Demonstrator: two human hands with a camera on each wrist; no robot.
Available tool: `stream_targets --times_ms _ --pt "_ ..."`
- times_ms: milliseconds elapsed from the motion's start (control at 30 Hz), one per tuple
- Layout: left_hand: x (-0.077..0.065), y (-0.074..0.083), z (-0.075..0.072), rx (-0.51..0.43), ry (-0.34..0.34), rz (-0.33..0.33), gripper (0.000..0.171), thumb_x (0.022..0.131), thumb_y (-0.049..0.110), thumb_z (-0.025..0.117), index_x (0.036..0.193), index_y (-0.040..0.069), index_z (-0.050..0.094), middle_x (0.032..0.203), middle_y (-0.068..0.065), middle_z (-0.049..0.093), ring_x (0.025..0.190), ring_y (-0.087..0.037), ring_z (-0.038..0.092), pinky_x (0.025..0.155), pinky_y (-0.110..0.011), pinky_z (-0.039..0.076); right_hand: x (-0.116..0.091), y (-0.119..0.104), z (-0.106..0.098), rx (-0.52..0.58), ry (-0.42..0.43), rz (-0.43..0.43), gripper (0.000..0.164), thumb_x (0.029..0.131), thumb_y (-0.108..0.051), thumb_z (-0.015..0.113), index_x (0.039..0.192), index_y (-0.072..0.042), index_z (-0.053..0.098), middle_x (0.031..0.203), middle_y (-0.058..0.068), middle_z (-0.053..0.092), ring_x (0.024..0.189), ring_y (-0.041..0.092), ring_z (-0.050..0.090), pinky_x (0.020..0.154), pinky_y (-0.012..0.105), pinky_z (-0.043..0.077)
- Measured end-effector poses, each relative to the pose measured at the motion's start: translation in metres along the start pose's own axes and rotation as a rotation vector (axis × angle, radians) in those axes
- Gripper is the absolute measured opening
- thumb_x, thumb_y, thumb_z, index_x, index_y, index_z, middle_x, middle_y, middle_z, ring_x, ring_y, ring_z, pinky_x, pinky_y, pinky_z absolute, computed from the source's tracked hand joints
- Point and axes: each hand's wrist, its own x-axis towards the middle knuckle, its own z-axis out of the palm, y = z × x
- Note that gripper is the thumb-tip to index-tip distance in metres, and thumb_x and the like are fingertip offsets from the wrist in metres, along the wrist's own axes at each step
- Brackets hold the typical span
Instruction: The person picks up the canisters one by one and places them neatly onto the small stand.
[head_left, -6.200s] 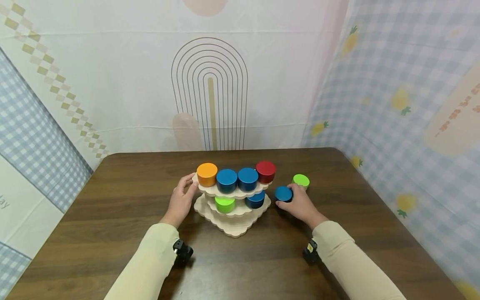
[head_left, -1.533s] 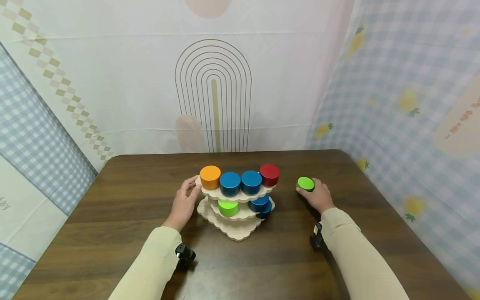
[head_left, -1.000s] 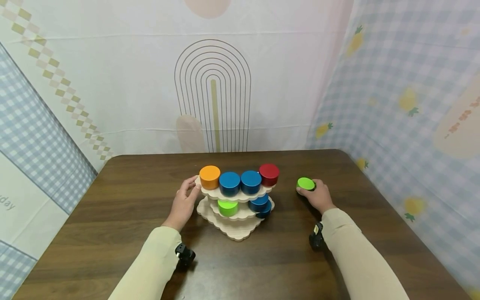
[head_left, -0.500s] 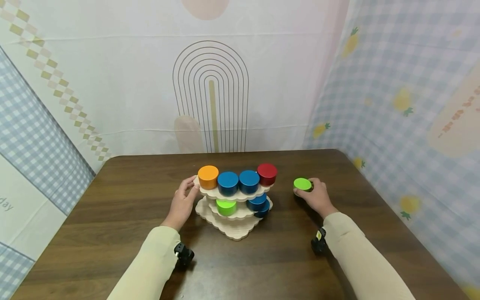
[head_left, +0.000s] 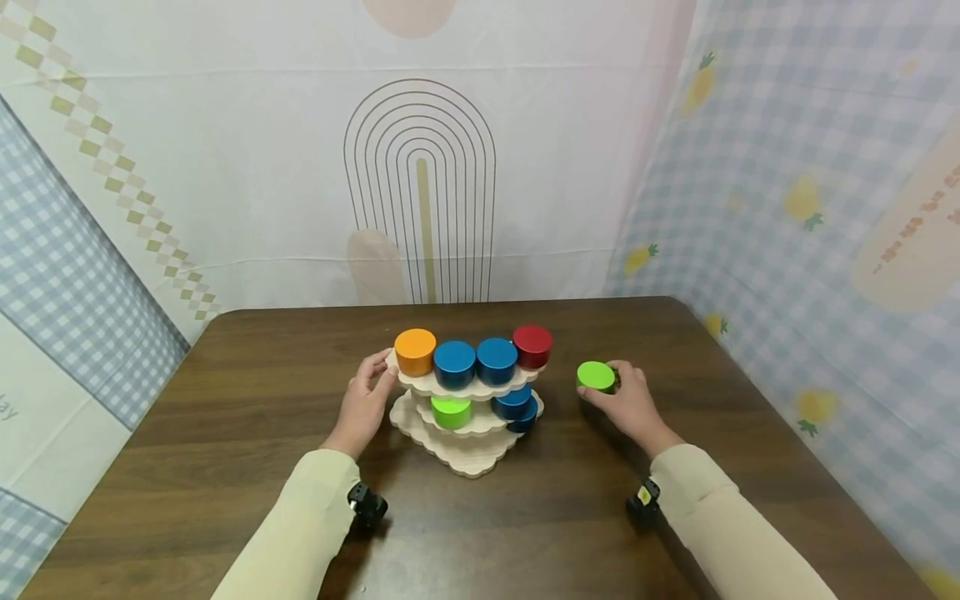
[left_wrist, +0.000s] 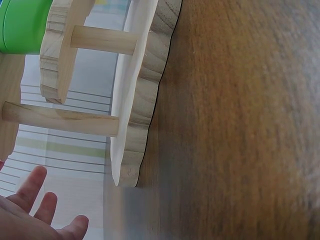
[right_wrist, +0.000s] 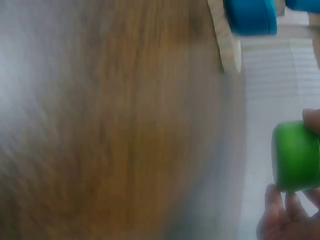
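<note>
A wooden three-tier stand [head_left: 468, 458] with scalloped shelves stands on the table, bearing round blocks. My left hand [head_left: 362, 410] pinches the left corner of its top shelf between thumb and index finger; the other fingers [left_wrist: 46, 207] are spread in the left wrist view. Right of the stand, my right hand [head_left: 630, 408] grips a round light-green block [head_left: 596, 377] from the side, and the right wrist view shows this green block [right_wrist: 296, 156] held above the tabletop between thumb and fingers.
On the top shelf sit an orange block [head_left: 415, 352], two blue blocks and a red block [head_left: 532, 347]. The middle shelf holds a green block [head_left: 451, 412] and a blue block [head_left: 512, 402]. Another blue block [head_left: 523, 417] is on the bottom shelf's right side. Patterned cloth hangs behind the table.
A blue block went from the right hand to the stand's bottom shelf. The right hand then took the green block and moved it left toward the stand. The left hand stayed at the top shelf.
</note>
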Motion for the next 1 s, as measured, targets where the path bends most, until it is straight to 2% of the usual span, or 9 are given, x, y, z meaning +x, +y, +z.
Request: stream_targets --times_ms 200,333,600,1000 --pt "-0.001 0.000 0.000 0.005 0.010 0.009 0.054 0.101 0.043 0.044 0.144 0.012 0.039 0.140 -0.020 0.045 0.132 -0.036 0.032 0.108 -0.060 0.024 -0.013 -0.011 0.006 0.006 -0.041 0.031 0.075 0.086 -0.038 0.071 0.135 0.007 0.036 0.126 0.026 0.037 0.112 0.037 0.043 0.098 0.053 0.041" --pt "-0.001 0.000 0.002 0.006 0.028 0.030 0.054 0.100 0.044 0.045 0.142 0.010 0.041 0.138 -0.021 0.047 0.130 -0.036 0.035 0.106 -0.060 0.026 -0.021 -0.016 0.010 -0.007 -0.059 0.021 0.070 0.087 -0.036 0.071 0.133 0.006 0.039 0.123 0.025 0.039 0.106 0.035 0.045 0.093 0.048 0.044" --pt "-0.003 0.004 0.000 0.003 0.007 0.001 0.048 0.102 0.036 0.045 0.143 0.012 0.041 0.140 -0.020 0.045 0.132 -0.035 0.032 0.108 -0.059 0.024 -0.038 -0.024 0.019 -0.017 -0.093 0.004 0.065 0.085 -0.032 0.073 0.130 0.004 0.042 0.119 0.021 0.043 0.103 0.031 0.046 0.088 0.043 0.046" --pt "-0.003 0.004 0.000 0.007 0.002 -0.011 0.049 0.102 0.037 0.044 0.144 0.014 0.039 0.142 -0.018 0.044 0.133 -0.035 0.031 0.109 -0.058 0.024 -0.057 -0.034 0.033 -0.002 -0.125 -0.032 0.061 0.081 -0.029 0.078 0.125 0.001 0.048 0.112 0.017 0.047 0.095 0.026 0.047 0.080 0.036 0.045"
